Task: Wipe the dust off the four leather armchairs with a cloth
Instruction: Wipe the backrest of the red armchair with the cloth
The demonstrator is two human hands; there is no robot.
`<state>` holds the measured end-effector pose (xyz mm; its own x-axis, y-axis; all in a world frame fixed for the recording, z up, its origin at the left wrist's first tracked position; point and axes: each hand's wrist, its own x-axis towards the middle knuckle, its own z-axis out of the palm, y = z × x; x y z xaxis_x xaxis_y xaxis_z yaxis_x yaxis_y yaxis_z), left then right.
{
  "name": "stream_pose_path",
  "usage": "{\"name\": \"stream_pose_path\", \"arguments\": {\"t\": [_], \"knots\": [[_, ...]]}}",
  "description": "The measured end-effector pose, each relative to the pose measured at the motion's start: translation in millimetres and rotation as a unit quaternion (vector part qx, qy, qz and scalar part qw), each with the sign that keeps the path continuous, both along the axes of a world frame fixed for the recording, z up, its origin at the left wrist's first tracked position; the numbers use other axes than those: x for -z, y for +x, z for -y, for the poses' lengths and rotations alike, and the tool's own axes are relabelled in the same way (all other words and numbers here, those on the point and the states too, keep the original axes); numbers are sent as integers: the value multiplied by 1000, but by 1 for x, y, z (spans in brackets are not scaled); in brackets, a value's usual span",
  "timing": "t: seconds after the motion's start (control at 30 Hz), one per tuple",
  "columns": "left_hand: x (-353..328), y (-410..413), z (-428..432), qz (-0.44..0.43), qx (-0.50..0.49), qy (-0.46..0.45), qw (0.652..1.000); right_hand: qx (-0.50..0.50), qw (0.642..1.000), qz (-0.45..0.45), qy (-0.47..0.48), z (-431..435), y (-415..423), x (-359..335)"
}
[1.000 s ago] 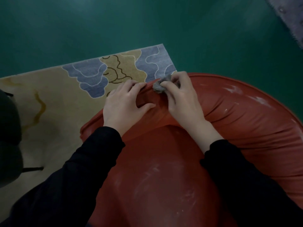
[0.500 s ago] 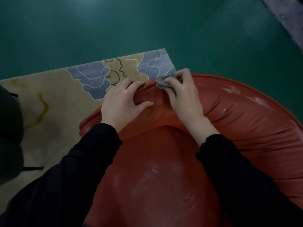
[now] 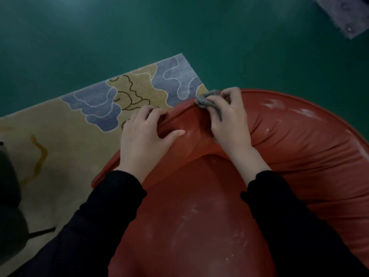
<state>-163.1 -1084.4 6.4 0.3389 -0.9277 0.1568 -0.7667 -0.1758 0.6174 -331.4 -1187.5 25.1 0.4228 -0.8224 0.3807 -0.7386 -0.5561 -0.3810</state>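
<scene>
Hands both at the piped rim of the red leather armchair [image 3: 299,148]. Right hand [image 3: 229,118] curled round a bunched grey cloth [image 3: 205,101], pressing it onto the seam; left hand [image 3: 145,136] pinching a fold of leather just beside, fingers over the far side, thumb on the near side. Wiping step in hand, judged far from done on this chair: pale dust streaks [image 3: 279,105] along the backrest to the right, smears on the seat [image 3: 189,226]. Next move likely calls for drawing the cloth rightward along the rim with firm pressure. Beyond: patterned rug [image 3: 79,126], green floor [image 3: 179,27]. No other armchairs in view.
</scene>
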Motion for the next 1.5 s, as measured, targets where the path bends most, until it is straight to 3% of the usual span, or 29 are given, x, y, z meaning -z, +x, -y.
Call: {"name": "stream_pose_path", "arguments": {"t": [0.23,0.3,0.43,0.53,0.7,0.87,1.1,1.27,1.5], "knots": [[-23,-23,76,-15,134,29,990,256,966,28,-14,29,-61,-9],[-19,-32,87,-14,171,48,984,230,972,46,-28,26,-51,-10],[-5,-32,90,18,183,51,982,85,996,18,-24,13,-22,0],[-3,-32,90,24,178,41,983,128,991,11,-41,14,-39,7],[-3,-32,89,29,182,37,982,310,947,59,-63,23,-70,5],[-3,-32,90,29,177,36,983,153,986,35,-58,10,-36,11],[-5,-34,89,35,172,37,984,315,944,57,-79,19,-86,16],[-6,-33,89,34,173,37,984,236,965,73,-83,2,-60,23],[-7,-36,89,37,167,46,984,218,971,89,-52,-34,-63,31]]}}
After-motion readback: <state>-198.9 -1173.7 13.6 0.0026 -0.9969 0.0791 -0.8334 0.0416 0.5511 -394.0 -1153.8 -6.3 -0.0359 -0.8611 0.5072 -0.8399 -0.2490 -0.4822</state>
